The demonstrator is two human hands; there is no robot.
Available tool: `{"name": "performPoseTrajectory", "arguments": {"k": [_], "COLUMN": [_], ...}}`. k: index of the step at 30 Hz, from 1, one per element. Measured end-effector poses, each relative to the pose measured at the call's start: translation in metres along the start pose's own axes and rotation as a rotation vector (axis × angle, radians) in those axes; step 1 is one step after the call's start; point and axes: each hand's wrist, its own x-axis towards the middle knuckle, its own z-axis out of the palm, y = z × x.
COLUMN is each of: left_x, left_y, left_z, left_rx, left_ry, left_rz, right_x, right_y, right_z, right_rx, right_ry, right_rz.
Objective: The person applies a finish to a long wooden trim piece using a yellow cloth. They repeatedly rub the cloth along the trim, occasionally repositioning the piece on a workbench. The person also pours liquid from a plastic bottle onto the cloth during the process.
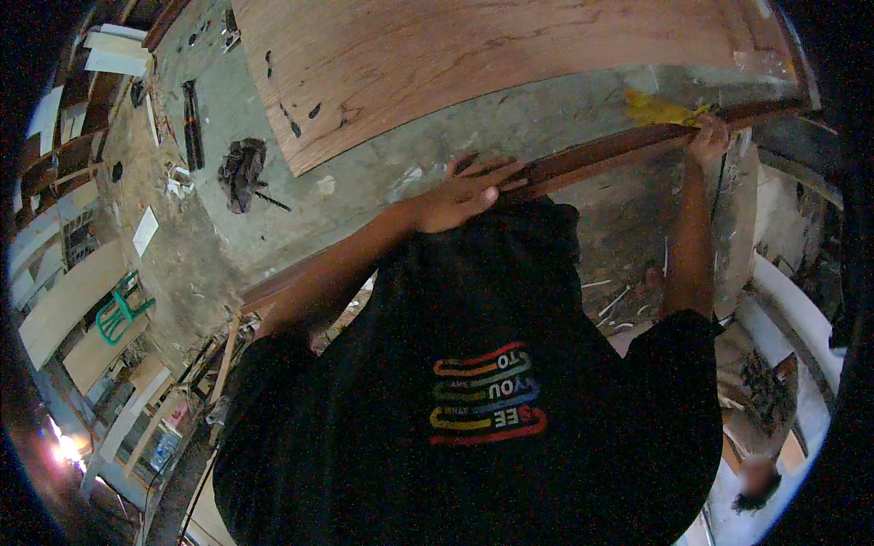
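My left hand (pixel 462 196) lies with its fingers spread on the near edge of the worktable, beside a long brown wooden strip (pixel 605 153). Toward the far right end of that edge, my right hand (pixel 708 143) is closed, its fingers meeting a blurred yellow thing (pixel 660 109) whose kind I cannot make out. A thin dark line like a cable (pixel 719 187) hangs below this hand. Beyond both hands, a large reddish-brown plywood sheet (pixel 492 55) covers much of the grey tabletop (pixel 364 177).
A crumpled dark bag or cloth (pixel 242 173) and long black pieces (pixel 191 126) lie left of the plywood. A green plastic chair (pixel 118 314) stands at left among boards (pixel 73 296). Another person (pixel 757 478) is at lower right. Scraps (pixel 619 305) litter the floor below the table.
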Motion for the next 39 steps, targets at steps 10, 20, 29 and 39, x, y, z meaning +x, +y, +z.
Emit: {"name": "performPoseTrajectory", "arguments": {"k": [10,20,29,39], "left_x": [-0.041,-0.096,-0.096,-0.088], "left_y": [0.007,0.031,0.017,0.017], "left_z": [0.003,0.004,0.005,-0.001], "left_rx": [-0.012,-0.021,-0.054,-0.028], "left_ry": [0.133,0.221,0.218,0.094], "left_rz": [-0.196,-0.415,-0.306,-0.271], "right_x": [0.001,0.003,0.004,0.004], "right_y": [-0.013,-0.022,-0.02,-0.016], "right_z": [0.005,-0.003,0.004,-0.008], "right_rx": [0.292,0.33,0.29,0.214], "right_ry": [0.079,0.077,0.154,-0.02], "right_rz": [0.078,0.015,-0.135,0.039]}}
